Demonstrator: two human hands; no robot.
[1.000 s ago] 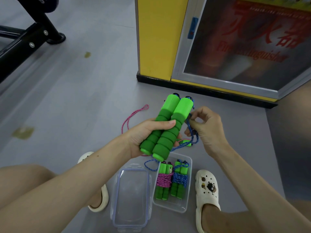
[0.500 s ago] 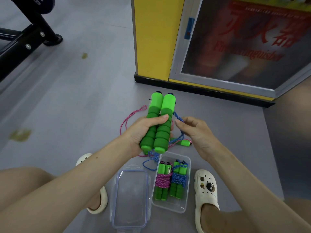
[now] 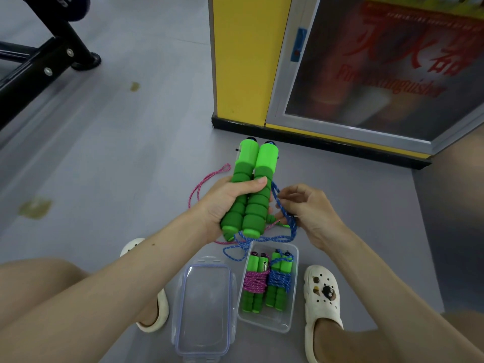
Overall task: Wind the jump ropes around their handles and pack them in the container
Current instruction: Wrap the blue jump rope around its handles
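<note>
Jump-rope handles (image 3: 251,192): green foam pair, side by side, held above the container (image 3: 265,322), tops tilted away. Left hand (image 3: 225,205) wraps round their middle, thumb across the front. Blue rope (image 3: 284,216) hangs off the handles in loose loops that reach down to the container's far rim. Right hand (image 3: 306,213), just right of the handles, has its fingers curled and pinches a loop of it.

Container is open on the floor with two wound sets inside, touching: pink-wound set (image 3: 255,282) on its left side, blue-wound set (image 3: 280,279) on its right. Lid (image 3: 205,307) lies flat just left of the container.

Pink rope (image 3: 207,179) lies loose on the floor beyond the container, partly hidden behind the left hand. Another green handle (image 3: 284,226) sits behind the held pair, mostly covered; can't tell whose rope it is.
</note>
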